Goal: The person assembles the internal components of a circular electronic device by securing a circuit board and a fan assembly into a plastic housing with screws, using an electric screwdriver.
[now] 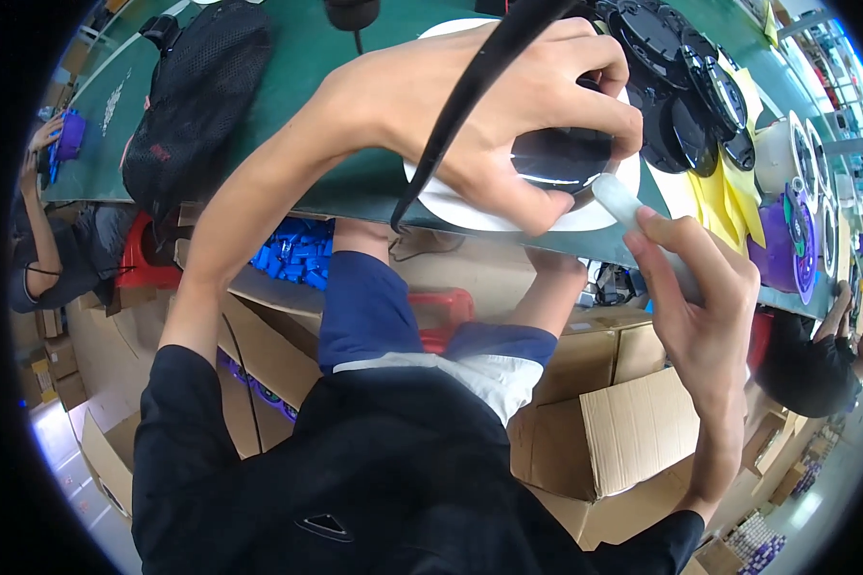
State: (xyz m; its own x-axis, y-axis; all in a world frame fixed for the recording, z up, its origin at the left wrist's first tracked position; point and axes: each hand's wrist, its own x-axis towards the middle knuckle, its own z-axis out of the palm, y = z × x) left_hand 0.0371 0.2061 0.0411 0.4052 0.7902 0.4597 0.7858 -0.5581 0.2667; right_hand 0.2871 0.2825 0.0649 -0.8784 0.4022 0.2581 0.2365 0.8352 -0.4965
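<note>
My left hand grips a round black glossy part, holding it over a white round plate on the green table. My right hand holds a translucent white stick whose tip touches the lower right edge of the black part. A black cable runs diagonally across my left hand.
Several black round parts lie stacked at the table's far right, beside yellow sheets and a purple spool. A black mesh bag sits at left. Cardboard boxes and blue pieces are below. Other people work at both sides.
</note>
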